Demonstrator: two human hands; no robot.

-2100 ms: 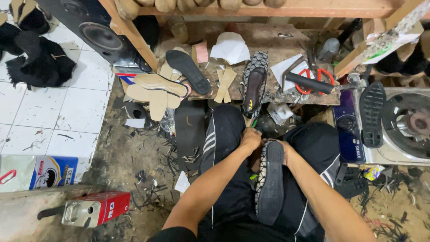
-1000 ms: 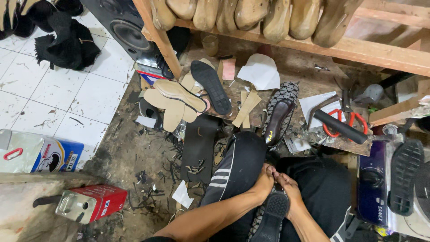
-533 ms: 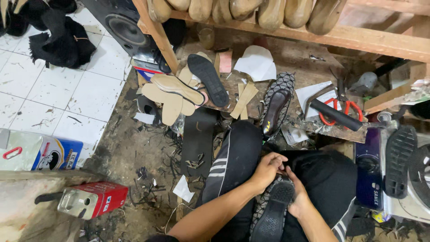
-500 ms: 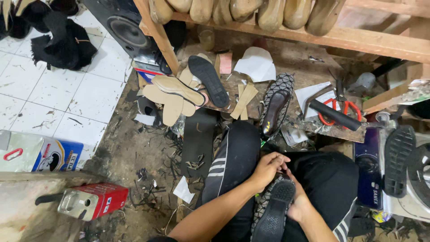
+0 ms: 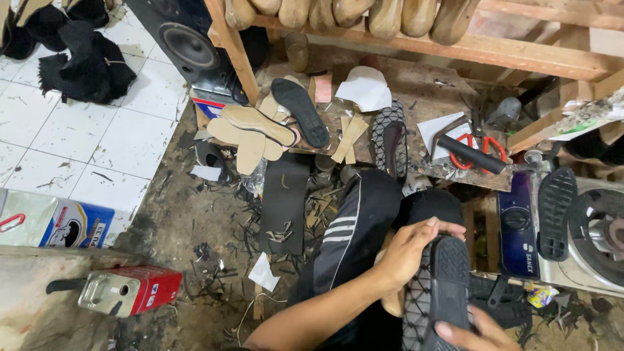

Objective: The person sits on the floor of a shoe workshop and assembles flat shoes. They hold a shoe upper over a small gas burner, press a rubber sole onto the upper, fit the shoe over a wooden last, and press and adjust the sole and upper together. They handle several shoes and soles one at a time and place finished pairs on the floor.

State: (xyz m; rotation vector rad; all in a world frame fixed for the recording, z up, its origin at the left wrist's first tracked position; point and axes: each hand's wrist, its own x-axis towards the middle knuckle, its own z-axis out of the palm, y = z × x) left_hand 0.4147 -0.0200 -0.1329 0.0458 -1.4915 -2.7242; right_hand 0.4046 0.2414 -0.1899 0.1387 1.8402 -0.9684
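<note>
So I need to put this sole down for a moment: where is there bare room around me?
The white tiled floor between the black cloth pile and the printed box is bare. The board holding insoles, a treaded sole and scissors is crowded. Scraps litter the dirt floor beside the red can.

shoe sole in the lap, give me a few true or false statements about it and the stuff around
1. Both hands touch the black shoe sole. True: left hand at its toe end, right hand lower down.
2. The red-handled scissors lie on white floor tiles. False: they lie on the cluttered work board.
3. A red tin lies left of the person's leg. True.
4. The tan insoles hang from the wooden shelf. False: they lie stacked on the floor.
</note>
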